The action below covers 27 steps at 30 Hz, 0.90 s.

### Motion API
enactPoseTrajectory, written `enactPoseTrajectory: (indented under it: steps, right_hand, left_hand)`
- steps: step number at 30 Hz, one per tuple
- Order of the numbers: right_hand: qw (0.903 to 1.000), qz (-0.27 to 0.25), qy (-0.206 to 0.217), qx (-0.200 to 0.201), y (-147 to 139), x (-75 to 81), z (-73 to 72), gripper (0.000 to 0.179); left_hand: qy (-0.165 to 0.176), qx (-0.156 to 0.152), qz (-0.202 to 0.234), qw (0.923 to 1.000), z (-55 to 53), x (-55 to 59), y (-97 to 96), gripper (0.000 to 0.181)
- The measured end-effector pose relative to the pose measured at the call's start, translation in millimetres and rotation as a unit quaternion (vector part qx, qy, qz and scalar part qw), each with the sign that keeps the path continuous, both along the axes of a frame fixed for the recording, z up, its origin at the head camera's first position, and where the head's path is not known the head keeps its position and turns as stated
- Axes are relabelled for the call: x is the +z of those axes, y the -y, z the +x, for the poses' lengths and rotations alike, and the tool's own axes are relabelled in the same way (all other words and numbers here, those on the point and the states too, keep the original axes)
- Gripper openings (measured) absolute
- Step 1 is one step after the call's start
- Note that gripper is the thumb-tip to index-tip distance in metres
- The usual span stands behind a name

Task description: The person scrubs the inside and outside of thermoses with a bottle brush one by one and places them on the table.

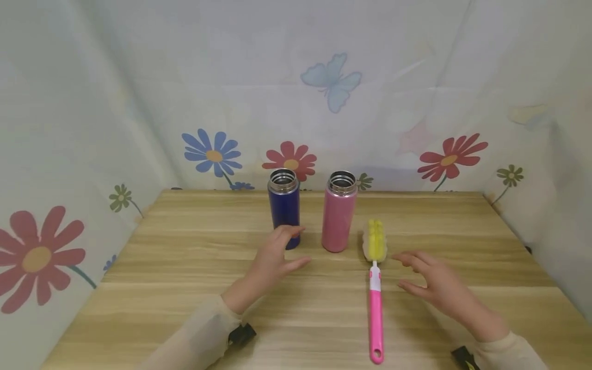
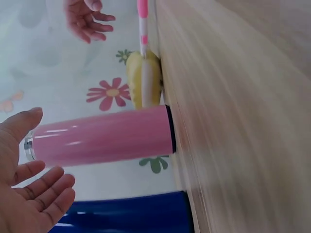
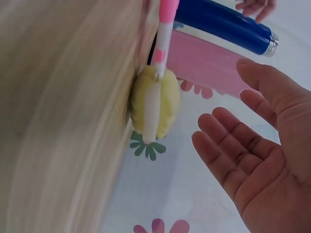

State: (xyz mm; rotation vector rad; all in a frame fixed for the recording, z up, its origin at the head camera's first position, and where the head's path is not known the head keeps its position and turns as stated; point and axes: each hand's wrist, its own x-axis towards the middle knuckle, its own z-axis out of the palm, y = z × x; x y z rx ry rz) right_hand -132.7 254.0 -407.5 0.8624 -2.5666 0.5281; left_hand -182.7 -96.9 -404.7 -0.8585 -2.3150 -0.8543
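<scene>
the right hand point(image 3: 272, 172), palm showing, is near a yellow-headed brush point(image 3: 156, 94), pink bottle point(image 3: 209, 62) and blue bottle point(image 3: 221, 25) beyond

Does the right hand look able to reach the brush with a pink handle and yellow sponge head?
Probably yes: the right hand is open beside the brush, with nothing visible between them.

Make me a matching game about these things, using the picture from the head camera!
Column one
1. blue bottle
2. pink bottle
3. brush
4. right hand

Column two (as the head view shows it)
A. lying down
B. holding nothing, furthest right of the four
C. standing between two of the others
D. standing furthest left of the four

Pairs: 1-D, 2-C, 3-A, 4-B
</scene>
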Motion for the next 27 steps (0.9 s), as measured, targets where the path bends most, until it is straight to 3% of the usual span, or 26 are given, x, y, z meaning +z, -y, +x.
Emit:
enactPoseTrajectory:
  steps: [4, 10, 16, 24, 27]
  right_hand:
    - [0.9991, 0.023, 0.026, 0.026, 4, -7.0, 3.8, 0.055]
    - [0.9924, 0.051, 0.074, 0.083, 12, -11.1, 7.6, 0.05]
    - [0.9889, 0.075, 0.046, 0.12, 17, -16.6, 9.8, 0.044]
    - [0.985, 0.11, 0.058, 0.119, 26, -20.2, 14.3, 0.042]
    - [0.9839, 0.12, 0.042, 0.126, 29, -22.2, 14.0, 0.042]
  left_hand:
    - [0.033, -0.02, 0.009, 0.9992, -1.7, -4.6, -13.9, 0.061]
    - [0.088, -0.001, 0.022, 0.9959, -8.0, -3.3, -31.8, 0.061]
    - [0.133, 0.028, 0.049, 0.9895, -17.3, 0.7, -50.9, 0.063]
    - [0.142, 0.078, 0.058, 0.9851, -25.2, 1.4, -71.9, 0.077]
    - [0.159, 0.09, 0.074, 0.9803, -28.7, 3.2, -78.9, 0.081]
